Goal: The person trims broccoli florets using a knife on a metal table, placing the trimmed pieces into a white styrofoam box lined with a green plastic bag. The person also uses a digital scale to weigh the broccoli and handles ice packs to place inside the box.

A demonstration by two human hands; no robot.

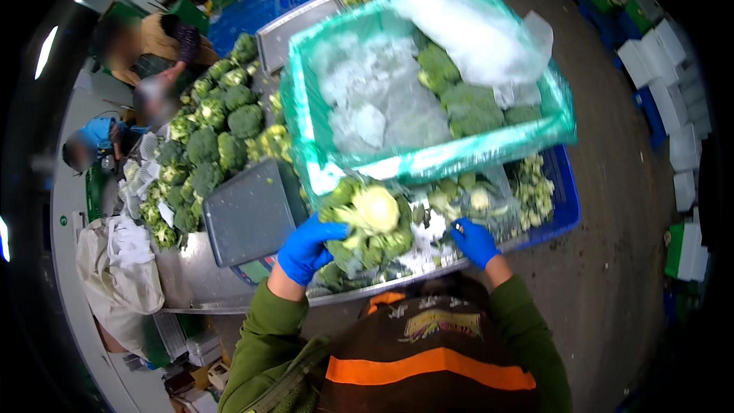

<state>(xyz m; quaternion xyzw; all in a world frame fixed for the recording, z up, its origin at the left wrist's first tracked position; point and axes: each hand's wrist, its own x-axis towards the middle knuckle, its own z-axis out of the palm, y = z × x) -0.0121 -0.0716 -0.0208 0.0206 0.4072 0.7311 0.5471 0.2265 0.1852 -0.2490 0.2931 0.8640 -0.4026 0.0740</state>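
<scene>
My left hand (309, 248), in a blue glove, grips a broccoli head (375, 215) from its left side. The pale cut stem of this head faces up towards me. To the right, my right hand (476, 242), gloved the same way, hovers with curled fingers over leaves and trimmings (453, 198). A small dark and tan thing shows at its fingertips, too small to make out. Just beyond both hands stands a crate lined with green plastic film (413, 163). Crushed ice (373, 103) fills much of it, and broccoli heads (470, 106) line its right side beneath white plastic film (476, 34).
A heap of broccoli (212, 132) covers the metal table (183, 281) at left, beside a grey weighing scale (249, 212). A blue bin (565, 201) with cut pieces stands right. Two people work at far left. White boxes (659, 69) line the right wall.
</scene>
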